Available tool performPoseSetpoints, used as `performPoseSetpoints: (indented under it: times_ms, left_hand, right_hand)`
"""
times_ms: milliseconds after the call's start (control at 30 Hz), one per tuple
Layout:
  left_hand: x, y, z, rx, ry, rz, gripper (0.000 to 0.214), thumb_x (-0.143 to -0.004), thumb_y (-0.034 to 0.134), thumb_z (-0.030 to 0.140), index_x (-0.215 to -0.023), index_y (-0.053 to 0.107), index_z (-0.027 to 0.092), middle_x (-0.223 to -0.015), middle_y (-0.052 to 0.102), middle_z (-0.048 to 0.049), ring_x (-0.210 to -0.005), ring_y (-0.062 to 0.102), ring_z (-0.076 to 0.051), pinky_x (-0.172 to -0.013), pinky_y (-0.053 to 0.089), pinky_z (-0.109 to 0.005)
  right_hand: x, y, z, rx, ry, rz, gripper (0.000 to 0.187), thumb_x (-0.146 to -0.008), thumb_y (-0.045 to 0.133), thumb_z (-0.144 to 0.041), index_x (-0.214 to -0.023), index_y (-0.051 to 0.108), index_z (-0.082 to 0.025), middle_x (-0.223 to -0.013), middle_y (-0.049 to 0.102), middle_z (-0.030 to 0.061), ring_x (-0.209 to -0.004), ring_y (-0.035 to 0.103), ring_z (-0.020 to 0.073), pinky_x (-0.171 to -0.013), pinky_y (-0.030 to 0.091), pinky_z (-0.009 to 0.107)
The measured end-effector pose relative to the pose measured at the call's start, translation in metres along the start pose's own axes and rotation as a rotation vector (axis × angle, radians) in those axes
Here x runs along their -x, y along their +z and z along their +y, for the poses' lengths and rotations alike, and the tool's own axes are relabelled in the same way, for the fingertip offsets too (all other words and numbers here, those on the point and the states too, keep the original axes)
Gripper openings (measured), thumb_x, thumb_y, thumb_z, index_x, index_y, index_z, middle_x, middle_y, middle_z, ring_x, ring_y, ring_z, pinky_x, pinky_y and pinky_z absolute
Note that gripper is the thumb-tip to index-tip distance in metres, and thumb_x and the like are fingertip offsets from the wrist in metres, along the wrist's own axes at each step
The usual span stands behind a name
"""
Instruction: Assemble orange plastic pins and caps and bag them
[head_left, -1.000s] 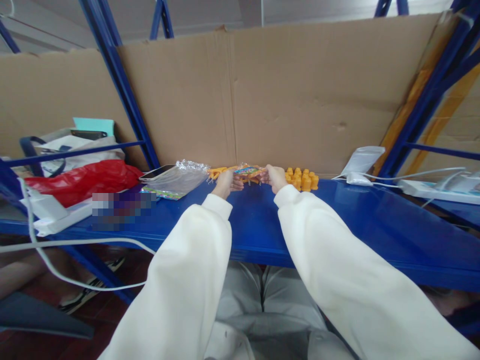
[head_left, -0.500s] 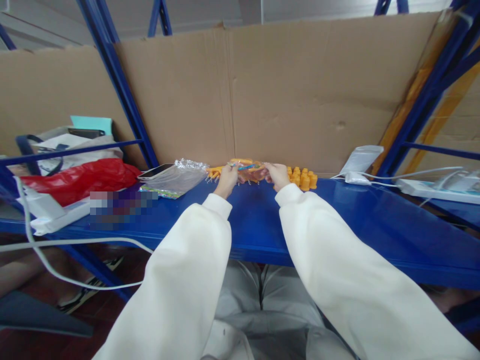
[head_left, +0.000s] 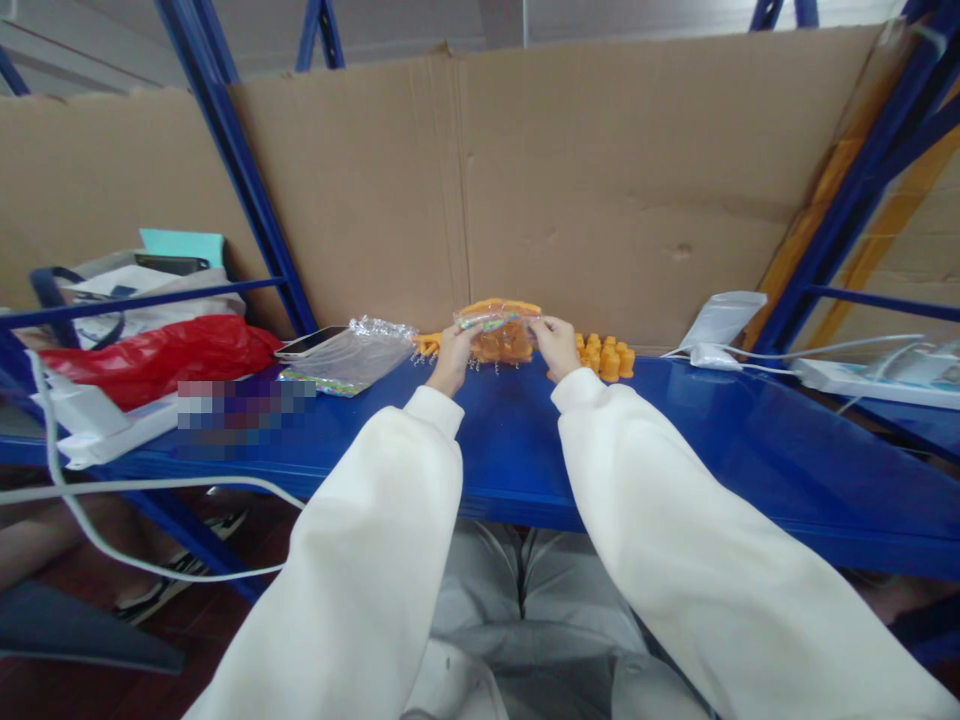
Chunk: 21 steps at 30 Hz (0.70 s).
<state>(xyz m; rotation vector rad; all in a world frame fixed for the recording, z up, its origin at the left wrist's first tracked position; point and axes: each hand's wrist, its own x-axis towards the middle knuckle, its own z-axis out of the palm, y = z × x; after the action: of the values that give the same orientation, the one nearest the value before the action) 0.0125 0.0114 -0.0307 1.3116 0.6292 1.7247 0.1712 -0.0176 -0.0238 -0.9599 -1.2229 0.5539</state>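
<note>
View from a head-worn camera, looking forward and down along two arms in white sleeves that reach to a glossy blue metal shelf (head_left: 675, 420) running across the middle of the frame.

At the centre, just above mid-height, the left hand (head_left: 452, 352) and the right hand (head_left: 556, 343) hold a small clear plastic bag of orange pieces (head_left: 501, 342) between them. The bag is raised off the shelf and stands upright. Its long axis runs left to right across the frame, and a narrow multicoloured strip lies along its top edge.

Each hand grips one upper corner. The left fingers (head_left: 463, 334) pinch the left end and the right fingers (head_left: 543, 327) pinch the right end, thumb pressed against fingertips on both sides. The bag lies directly between the two hands, equally near to each, with its body hanging below the pinch points. It is not clear whether its lower edge touches the shelf.

Just right of the right hand, a cluster of small orange plastic pieces (head_left: 604, 358) stands on the shelf. More orange pieces (head_left: 426, 346) lie just left of the left hand. Further left are crinkled clear plastic bags (head_left: 360, 350), a dark-screened phone (head_left: 309, 342) and a red plastic bag (head_left: 165, 355). At the far right sits a white power strip (head_left: 855, 375) with cables. A large brown cardboard sheet (head_left: 600, 180) fills the upper half of the frame behind everything.
</note>
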Motion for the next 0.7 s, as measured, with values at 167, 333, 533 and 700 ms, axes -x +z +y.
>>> performPoseSetpoints:
  times_ms: [167,333,533,700]
  left_hand:
    - [0.002,0.001,0.0,0.054,0.038,-0.077,0.02,-0.064,0.076,0.017,-0.083,0.08,0.019,-0.102,0.082,-0.0057,-0.125,0.067,-0.027,-0.114,0.046,-0.039]
    - [0.003,0.001,0.0,0.021,-0.043,-0.056,0.011,-0.06,0.075,0.016,-0.071,0.076,0.017,-0.089,0.081,-0.0064,-0.114,0.071,-0.027,-0.106,0.05,-0.036]
    - [0.005,-0.008,0.015,0.003,-0.254,0.059,0.036,-0.08,0.064,0.052,-0.069,0.072,0.019,-0.074,0.076,-0.0076,-0.094,0.075,-0.026,-0.084,0.057,-0.034]
    - [0.005,-0.021,0.021,0.057,-0.478,0.081,0.076,-0.086,0.034,0.083,-0.067,0.072,0.02,-0.064,0.073,-0.0149,-0.074,0.075,-0.03,-0.073,0.061,-0.042]
  right_hand:
    - [0.004,0.0,-0.003,-0.017,0.067,-0.043,0.03,-0.08,0.062,-0.024,-0.051,0.058,-0.023,-0.061,0.061,-0.0028,-0.075,0.06,0.0166,-0.086,0.05,0.031]
    - [0.008,-0.003,-0.005,0.025,0.153,-0.108,0.031,-0.079,0.06,-0.022,-0.048,0.057,-0.024,-0.058,0.061,-0.002,-0.075,0.062,0.0172,-0.085,0.05,0.03]
    - [0.015,-0.008,-0.018,0.001,0.404,-0.12,0.019,-0.08,0.065,-0.02,-0.061,0.064,-0.023,-0.071,0.07,0.0001,-0.086,0.066,0.0176,-0.082,0.05,0.031]
    - [0.017,-0.014,-0.033,-0.147,0.547,-0.24,0.01,-0.083,0.062,-0.02,-0.074,0.066,-0.021,-0.078,0.074,0.0017,-0.082,0.069,0.0165,-0.076,0.05,0.028]
